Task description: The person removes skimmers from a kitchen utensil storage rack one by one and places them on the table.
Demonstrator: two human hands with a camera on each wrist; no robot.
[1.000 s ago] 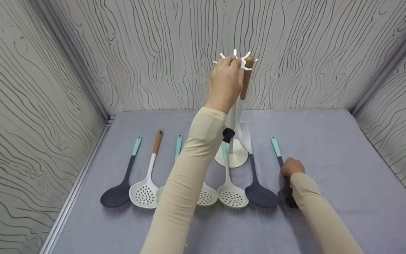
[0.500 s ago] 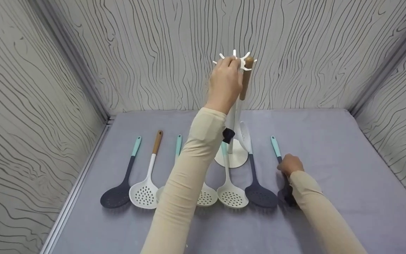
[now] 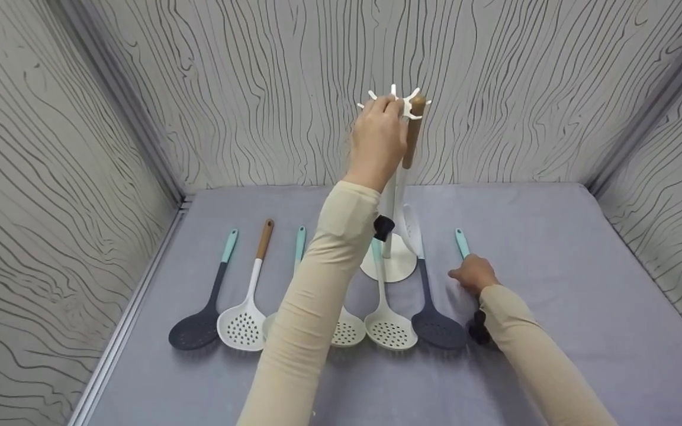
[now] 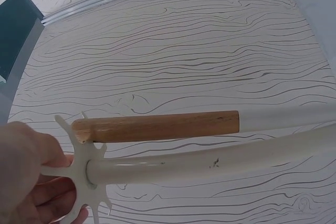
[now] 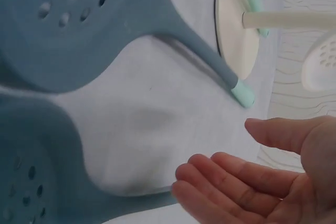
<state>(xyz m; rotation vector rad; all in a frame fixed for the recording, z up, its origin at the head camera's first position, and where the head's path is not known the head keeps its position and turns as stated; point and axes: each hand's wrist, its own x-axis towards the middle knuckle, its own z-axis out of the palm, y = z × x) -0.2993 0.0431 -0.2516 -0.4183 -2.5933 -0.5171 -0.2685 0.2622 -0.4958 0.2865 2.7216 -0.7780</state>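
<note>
My left hand grips the hooked top of a white utensil stand, fingers curled around its rim. A white skimmer with a wooden handle hangs from one hook; its perforated head is low beside the pole. On the table my right hand is over the shaft of the rightmost dark skimmer, whose teal handle shows beyond it. In the right wrist view that hand's fingers are extended, thumb apart, beside the skimmer's shaft. Whether they touch it is unclear.
Left of that skimmer lies a row: a dark skimmer, a white skimmer, others partly behind my left arm, a white one with brown handle and a dark one. The stand's round base sits behind. Patterned panels enclose the table.
My right hand has moved up along the rightmost skimmer toward its handle and slightly left, with its thumb spreading out. The left hand has kept its hold on the stand.
</note>
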